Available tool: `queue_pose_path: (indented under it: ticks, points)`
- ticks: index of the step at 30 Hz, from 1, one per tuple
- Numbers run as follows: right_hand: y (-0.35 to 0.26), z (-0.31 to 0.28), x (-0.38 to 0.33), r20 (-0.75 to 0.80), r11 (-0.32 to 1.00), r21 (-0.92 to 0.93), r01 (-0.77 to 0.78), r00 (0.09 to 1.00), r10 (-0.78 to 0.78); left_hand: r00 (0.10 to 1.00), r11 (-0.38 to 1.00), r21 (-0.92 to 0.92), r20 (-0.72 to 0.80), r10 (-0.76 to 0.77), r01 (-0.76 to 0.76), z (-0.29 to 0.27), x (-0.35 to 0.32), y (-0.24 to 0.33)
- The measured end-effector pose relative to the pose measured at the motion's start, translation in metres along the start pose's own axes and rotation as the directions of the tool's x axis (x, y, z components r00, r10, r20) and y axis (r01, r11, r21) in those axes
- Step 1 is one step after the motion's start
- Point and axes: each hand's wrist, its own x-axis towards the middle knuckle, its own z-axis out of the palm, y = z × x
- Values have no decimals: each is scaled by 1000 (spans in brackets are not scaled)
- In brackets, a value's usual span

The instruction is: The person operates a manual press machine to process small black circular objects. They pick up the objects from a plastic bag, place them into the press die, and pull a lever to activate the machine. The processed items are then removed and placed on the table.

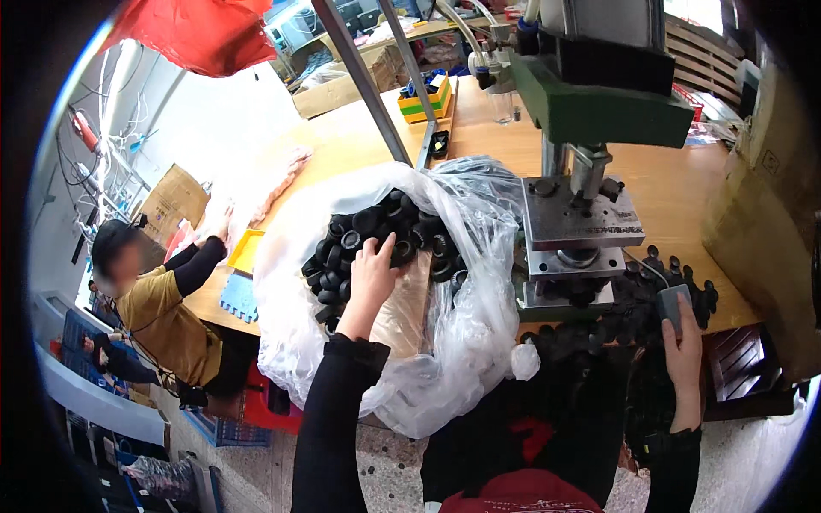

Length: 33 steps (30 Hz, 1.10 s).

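My left hand reaches into a clear plastic bag, its fingers apart and touching a heap of round black rubber caps. No cap is plainly lifted off the heap. My right hand is closed round the grey block handle of a tool with a thin bent metal rod. That rod points toward the lower plates of a bench press, where its tip is hard to make out. Many black pieces lie joined in clumps below and right of the press.
Behind the bag, a slanted metal post rises from the wooden table. A yellow-green bin stands at the back. A cardboard sheet stands at the right. Another person works at the left, beside a yellow tray.
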Motion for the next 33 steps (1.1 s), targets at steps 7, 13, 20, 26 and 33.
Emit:
queue_pose_path:
  ticks: [7, 13, 20, 26, 33]
  points:
    - [-84, -6, 14, -18, 945, 69, 319, 948, -318, 996, 997, -7, 38, 76, -76, 2, 5, -7]
    - [-165, 21, 56, -115, 882, 328, 337, 941, -317, 958, 246, -930, 239, -156, 272, -62, -18, 62]
    - [-192, 49, 82, -141, 932, 173, 318, 945, -296, 943, 20, -946, 325, 66, 325, -131, -23, 147]
    - [-170, 35, 80, -118, 927, 154, 343, 938, -327, 977, 199, -971, 163, 140, 133, -113, 20, 203]
    - [-68, -6, -18, -70, 984, 150, 99, 994, -89, 971, 457, -889, 140, 196, 35, -91, 29, 217]
